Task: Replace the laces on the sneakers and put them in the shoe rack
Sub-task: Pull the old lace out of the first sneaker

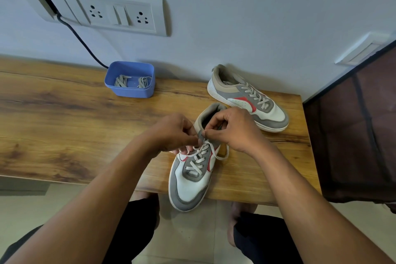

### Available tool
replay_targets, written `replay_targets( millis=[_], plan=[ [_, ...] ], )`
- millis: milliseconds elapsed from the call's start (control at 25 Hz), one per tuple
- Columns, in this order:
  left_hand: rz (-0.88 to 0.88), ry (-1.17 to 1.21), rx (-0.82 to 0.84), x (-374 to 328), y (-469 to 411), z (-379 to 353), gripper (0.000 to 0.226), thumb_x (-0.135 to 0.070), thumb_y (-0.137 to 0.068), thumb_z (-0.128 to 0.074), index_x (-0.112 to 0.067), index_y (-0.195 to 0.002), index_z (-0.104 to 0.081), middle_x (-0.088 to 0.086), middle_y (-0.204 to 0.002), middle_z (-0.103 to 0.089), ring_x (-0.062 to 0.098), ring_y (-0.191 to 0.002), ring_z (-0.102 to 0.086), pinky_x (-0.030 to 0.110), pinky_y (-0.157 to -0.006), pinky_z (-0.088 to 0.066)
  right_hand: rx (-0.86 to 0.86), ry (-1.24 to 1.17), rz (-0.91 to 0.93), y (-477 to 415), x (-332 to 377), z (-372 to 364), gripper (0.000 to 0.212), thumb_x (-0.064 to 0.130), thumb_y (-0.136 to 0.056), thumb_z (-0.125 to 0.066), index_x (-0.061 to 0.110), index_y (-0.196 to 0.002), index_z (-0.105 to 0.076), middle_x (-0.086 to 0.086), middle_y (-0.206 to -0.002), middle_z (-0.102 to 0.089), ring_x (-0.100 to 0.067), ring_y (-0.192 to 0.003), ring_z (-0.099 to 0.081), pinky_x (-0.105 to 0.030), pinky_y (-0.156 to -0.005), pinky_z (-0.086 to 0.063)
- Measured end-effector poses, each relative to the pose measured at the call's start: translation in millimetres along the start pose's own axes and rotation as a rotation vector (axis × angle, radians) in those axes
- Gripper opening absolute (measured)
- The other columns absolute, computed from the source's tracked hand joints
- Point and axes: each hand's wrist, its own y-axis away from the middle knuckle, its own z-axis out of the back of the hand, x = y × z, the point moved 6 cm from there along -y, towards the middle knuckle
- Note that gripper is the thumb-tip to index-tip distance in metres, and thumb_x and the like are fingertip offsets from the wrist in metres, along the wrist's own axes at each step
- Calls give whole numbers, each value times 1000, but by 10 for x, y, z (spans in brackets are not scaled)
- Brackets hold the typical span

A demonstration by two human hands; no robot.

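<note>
A wooden desk (64, 113) is carrying a blue tub (128, 92) at its back edge, a far sneaker (246, 98) near the back right corner, and a near sneaker (190, 180) overhanging the front edge.

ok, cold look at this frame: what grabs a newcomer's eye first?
Mid-frame, the left hand and right hand pinch the white lace at the top eyelets of the near sneaker, whose toe overhangs the front edge of the wooden table. Behind it to the right lies the second sneaker, already laced. A blue tub holding two lace bundles sits by the wall.
</note>
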Motion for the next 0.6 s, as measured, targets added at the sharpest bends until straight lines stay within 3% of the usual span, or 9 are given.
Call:
replay_targets(
  millis=[160,320,480,600],
  plan=[
    [6,-42,112,20,49,30,13,-19,-91,-76,-7,-89,-74,6,-78,-77,13,-69,-72,24,-60,-54,3,-12,0,-2,5,-5,9,25,-78,-90,22,-77,-81,28,-54,-60,5,-52,-55,-11,-51,-35],
    [1,21,32,45,18,44,17,-24,-90,-77,-8,-88,-75,5,-79,-77,13,-69,-72,24,-59,-53,14,-36,8,16,12,9,8,21,-80,-89,20,-78,-81,28,-52,-58,5,-51,-54,-10,-51,-36],
    [-5,-59,156,40,63,32,12,-21,-90,-77,-9,-88,-75,6,-80,-78,13,-70,-72,25,-63,-54,15,-50,10,17,20,6,8,20,-80,-89,19,-78,-82,28,-53,-60,6,-52,-54,-9,-52,-37],
    [1,-2,94,55,47,59,23,-29,-90,-77,-7,-89,-76,5,-80,-78,12,-68,-72,25,-61,-53,21,-64,10,22,11,8,8,20,-80,-90,19,-80,-82,26,-54,-61,5,-52,-54,-10,-52,-37]
  ],
)
